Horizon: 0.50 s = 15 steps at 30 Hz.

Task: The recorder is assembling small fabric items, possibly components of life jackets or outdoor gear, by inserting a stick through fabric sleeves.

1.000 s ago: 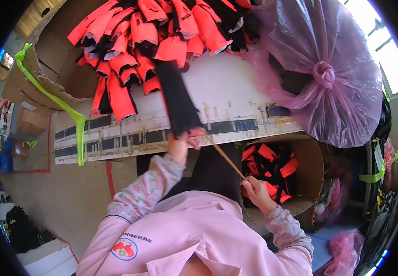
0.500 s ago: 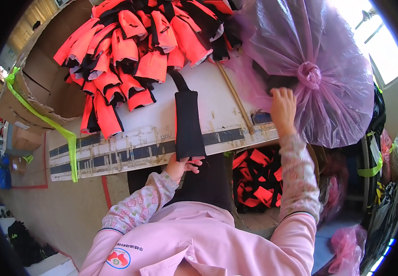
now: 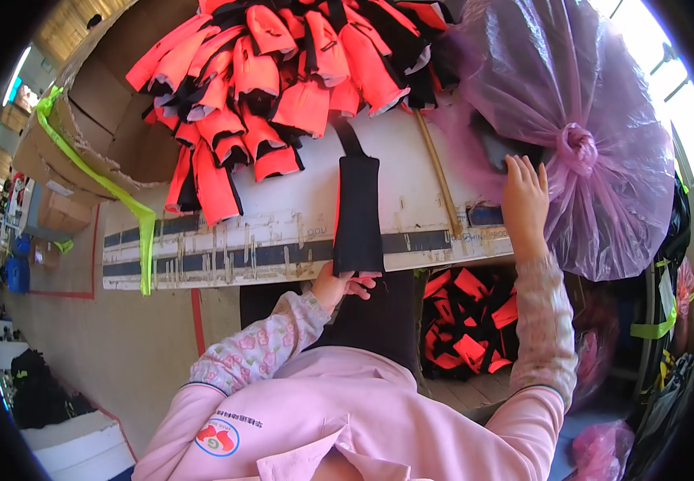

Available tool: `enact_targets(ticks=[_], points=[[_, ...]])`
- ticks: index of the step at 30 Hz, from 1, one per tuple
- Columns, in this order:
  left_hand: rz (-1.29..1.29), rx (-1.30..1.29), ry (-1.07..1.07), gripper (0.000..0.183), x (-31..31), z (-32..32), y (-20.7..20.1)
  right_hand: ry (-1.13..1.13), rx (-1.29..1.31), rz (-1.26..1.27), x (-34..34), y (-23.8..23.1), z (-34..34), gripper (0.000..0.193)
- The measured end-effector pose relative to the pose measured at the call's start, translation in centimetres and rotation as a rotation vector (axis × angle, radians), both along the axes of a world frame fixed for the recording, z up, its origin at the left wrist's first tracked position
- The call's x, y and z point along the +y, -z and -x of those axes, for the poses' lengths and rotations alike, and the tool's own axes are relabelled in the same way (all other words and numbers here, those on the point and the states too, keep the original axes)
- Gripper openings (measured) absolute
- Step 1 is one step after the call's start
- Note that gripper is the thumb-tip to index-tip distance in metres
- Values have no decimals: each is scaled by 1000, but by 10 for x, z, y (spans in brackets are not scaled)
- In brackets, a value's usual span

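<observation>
A black fabric sleeve [image 3: 358,212] with an orange-red edge lies over the board [image 3: 283,220], its narrow black strap running up toward a heap. My left hand [image 3: 337,287] is closed on the sleeve's near end, with part of the fingers hidden beneath it. Farther right, my right hand [image 3: 526,204] rests by the board's right end, its fingers stretched and slightly apart. Just beyond those fingertips is a dark object [image 3: 501,144], partly covered by a knotted translucent purple plastic bag [image 3: 603,192].
Several orange-red and black sleeves [image 3: 259,72] are heaped at the back. A wooden stick [image 3: 439,172] lies on the board. Below its right side, a cardboard box holds more orange and black pieces [image 3: 471,321]. A yellow-green strap [image 3: 145,240] hangs from a large carton [image 3: 94,120] at left.
The whole view has shifted slightly, so the things appear farther right. My left hand keeps its hold on the sleeve. My right hand's fingers look more stretched out than before.
</observation>
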<state>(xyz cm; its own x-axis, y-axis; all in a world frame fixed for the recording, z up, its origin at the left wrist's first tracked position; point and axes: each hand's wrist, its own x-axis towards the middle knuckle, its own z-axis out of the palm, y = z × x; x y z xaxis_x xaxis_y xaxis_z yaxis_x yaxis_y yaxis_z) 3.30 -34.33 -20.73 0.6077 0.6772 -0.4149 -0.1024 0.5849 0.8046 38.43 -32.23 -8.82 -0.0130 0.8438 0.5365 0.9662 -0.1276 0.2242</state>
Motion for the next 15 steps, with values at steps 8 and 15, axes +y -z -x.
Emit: enact_targets(ticks=[8,15], points=[[51,-33,-86,37,10,-3,-14,-698,529,-3,-115,-81,108,28],[122,-277,-110,29,23,-9,-32,-885,417,91,-136,-104,126,28]])
